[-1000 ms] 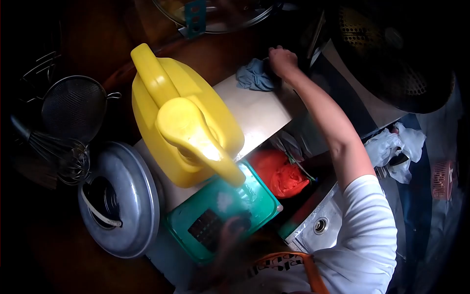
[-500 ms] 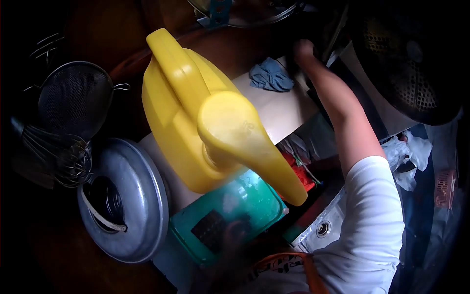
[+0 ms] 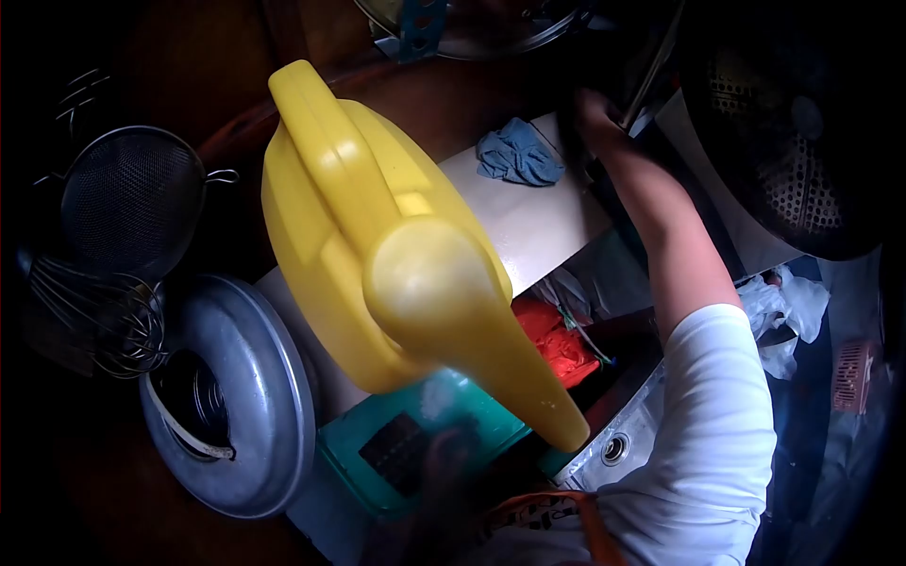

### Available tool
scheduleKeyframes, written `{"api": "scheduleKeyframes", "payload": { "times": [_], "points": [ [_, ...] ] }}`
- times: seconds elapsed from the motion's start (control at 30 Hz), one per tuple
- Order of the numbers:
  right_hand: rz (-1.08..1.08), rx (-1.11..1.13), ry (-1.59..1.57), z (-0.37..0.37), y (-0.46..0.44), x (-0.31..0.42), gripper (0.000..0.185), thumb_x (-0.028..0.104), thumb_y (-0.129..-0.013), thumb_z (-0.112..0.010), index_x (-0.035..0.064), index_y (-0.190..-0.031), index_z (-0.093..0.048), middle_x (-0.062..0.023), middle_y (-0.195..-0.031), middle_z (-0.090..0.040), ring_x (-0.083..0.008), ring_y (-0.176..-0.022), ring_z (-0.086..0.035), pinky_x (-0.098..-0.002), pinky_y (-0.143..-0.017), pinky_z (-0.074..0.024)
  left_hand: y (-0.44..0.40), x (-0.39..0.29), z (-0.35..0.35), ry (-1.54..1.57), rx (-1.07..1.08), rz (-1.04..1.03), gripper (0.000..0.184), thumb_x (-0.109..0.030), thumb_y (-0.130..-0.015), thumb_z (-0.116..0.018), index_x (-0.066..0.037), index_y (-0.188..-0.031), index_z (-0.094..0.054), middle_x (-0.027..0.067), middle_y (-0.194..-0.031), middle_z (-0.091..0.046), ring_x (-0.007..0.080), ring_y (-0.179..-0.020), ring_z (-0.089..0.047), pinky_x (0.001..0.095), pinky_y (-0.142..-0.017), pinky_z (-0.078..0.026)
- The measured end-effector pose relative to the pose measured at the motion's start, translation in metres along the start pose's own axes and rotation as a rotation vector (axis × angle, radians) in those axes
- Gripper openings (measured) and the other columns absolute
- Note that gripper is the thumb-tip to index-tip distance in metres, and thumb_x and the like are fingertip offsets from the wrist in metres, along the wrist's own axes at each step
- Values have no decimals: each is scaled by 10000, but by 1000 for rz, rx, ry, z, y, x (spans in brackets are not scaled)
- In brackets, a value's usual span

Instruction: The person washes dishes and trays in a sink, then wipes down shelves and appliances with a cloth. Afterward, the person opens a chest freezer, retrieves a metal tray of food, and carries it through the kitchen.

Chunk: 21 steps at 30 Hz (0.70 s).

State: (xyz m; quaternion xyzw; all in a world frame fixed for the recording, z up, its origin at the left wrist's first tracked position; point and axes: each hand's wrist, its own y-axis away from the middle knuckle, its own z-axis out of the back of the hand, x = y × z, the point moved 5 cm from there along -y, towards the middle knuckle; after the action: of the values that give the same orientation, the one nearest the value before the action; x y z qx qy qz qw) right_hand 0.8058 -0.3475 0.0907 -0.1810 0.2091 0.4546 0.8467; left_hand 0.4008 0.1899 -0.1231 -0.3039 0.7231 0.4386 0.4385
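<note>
My right hand [image 3: 596, 111] reaches to the far side, deep in shadow beside a long thin light-edged object [image 3: 653, 66]. Whether it grips that object I cannot make out; its fingers are lost in the dark. My left hand [image 3: 451, 457] is dim and blurred over a green plastic container [image 3: 349, 429], close to a black rectangular patch [image 3: 394, 453]. Its fingers do not show clearly. A big yellow plastic jug [image 3: 377, 179], with a handle and a long spout, fills the middle near the camera and covers part of the green container. Neither hand is visibly touching it.
A crumpled blue cloth [image 3: 521, 153] lies on the pale counter [image 3: 557, 222]. At left are a metal pot lid [image 3: 264, 377], a mesh strainer [image 3: 132, 203] and a whisk [image 3: 123, 325]. To the right are a perforated dark pan-like piece [image 3: 802, 189], plastic bags [image 3: 797, 302], and a red bag [image 3: 547, 340].
The yellow jug appears lower and slightly left, its spout pointing more downward. The background has shifted slightly. My right hand appears slightly lower and darker; my left stays near the green container.
</note>
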Motion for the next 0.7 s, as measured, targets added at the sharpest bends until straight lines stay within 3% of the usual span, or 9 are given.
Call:
{"api": "scheduleKeyframes", "payload": {
  "times": [0.1, 0.2, 0.27, 0.33, 0.43, 0.5, 0.57, 0.67, 0.7],
  "points": [
    [200, -320, 128, 9, 8, 7, 226, 219, -842, -560, 101, -985, -690, -149, -1051, -647, -396, -914, -630, -516, -558, -517, -2, -2, -2, 37, 20, -19, 401, -20, -812, -642, -38, -1194, -521, 70, -1112, -579, 161, -1010, -550, 294, -869, -456],
    [235, -268, 34, 97, 78, 32, 166, 169, -809, -559, 204, -827, -720, -43, -819, -696, -168, -781, -676, -322, -568, -509, -2, 14, 4, -53, 26, -52, 402, -23, -813, -643, -37, -1194, -519, 68, -1113, -577, 159, -1009, -550, 292, -864, -457],
    [371, -506, -340, 114, 145, 52, 189, 123, -806, -519, 140, -770, -704, -88, -812, -690, -244, -757, -673, -385, -618, -536, -1, 5, -2, -43, 29, -44, 403, -26, -812, -646, -37, -1194, -518, 69, -1120, -575, 158, -1011, -549, 291, -867, -455],
    [678, -440, -375, 95, 215, 92, 248, 118, -824, -481, 28, -974, -657, -202, -1160, -585, -378, -957, -629, -469, -768, -535, -8, 10, -2, -49, 55, -68, 399, -28, -816, -646, -35, -1194, -517, 70, -1129, -572, 159, -1011, -550, 293, -870, -455],
    [85, -428, 24, 38, 178, 89, 318, 136, -859, -474, -9, -1092, -634, -210, -1269, -530, -437, -1031, -586, -549, -760, -508, -6, 16, 1, -86, 40, -14, 394, -25, -822, -642, -32, -1195, -515, 74, -1146, -569, 168, -1026, -549, 297, -881, -454],
    [288, -69, -103, 23, 114, 59, 284, 160, -838, -482, 27, -1006, -669, -231, -1033, -640, -425, -943, -618, -448, -667, -539, -7, 7, 2, -140, 35, -14, 390, -18, -826, -638, -30, -1195, -515, 77, -1156, -569, 176, -1044, -546, 300, -889, -452],
    [203, -95, -326, 8, 67, 38, 229, 158, -806, -504, 70, -887, -699, -127, -848, -681, -375, -811, -635, -425, -610, -519, -4, -10, -4, -187, 34, -64, 384, -10, -829, -633, -28, -1194, -516, 81, -1164, -570, 185, -1063, -542, 302, -896, -450],
    [111, -254, -312, 21, 85, 47, 265, 141, -796, -498, 69, -980, -675, -117, -953, -669, -353, -878, -614, -434, -690, -510, 3, 5, 1, -274, 51, -76, 383, -3, -823, -636, -28, -1187, -523, 86, -1179, -564, 183, -1093, -528, 308, -923, -435],
    [135, -303, -355, 35, 115, 54, 314, 166, -827, -485, 101, -1084, -654, -103, -1107, -620, -317, -1039, -540, -428, -755, -485, 4, 11, 0, -262, 60, -88, 381, -4, -822, -636, -29, -1185, -525, 86, -1177, -564, 181, -1093, -527, 309, -926, -432]
  ]
}}
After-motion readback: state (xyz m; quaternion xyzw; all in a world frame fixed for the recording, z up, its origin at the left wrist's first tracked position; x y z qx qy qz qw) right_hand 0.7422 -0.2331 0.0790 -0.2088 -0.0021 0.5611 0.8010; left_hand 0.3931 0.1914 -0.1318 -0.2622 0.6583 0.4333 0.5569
